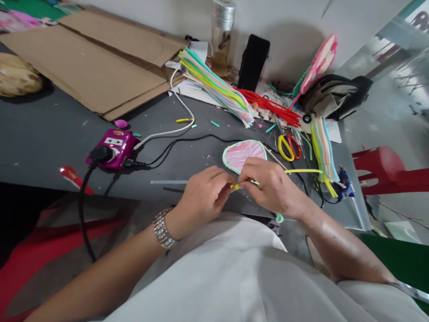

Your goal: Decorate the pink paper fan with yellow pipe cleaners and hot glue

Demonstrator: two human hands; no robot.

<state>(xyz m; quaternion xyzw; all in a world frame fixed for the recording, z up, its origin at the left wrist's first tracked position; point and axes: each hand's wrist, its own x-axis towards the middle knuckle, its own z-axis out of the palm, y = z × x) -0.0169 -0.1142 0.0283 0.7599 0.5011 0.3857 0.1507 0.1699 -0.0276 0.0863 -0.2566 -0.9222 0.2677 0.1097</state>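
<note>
My left hand (204,197) and my right hand (270,185) meet at the table's front edge, both pinched on a thin yellow straw (303,171) whose end shows between the fingertips. The straw runs off to the right. A pink leaf-shaped piece with a mint green rim (241,154) lies flat just behind my hands, partly covered by the right one. A metal watch sits on my left wrist.
A purple power strip (112,148) with black and white cables lies left. Bundles of coloured straws (217,87), red straws (271,106), yellow and red scissors (290,146), a glue gun (343,188), cardboard sheets (97,62), a jar (221,38) and a bag (335,96) crowd the back.
</note>
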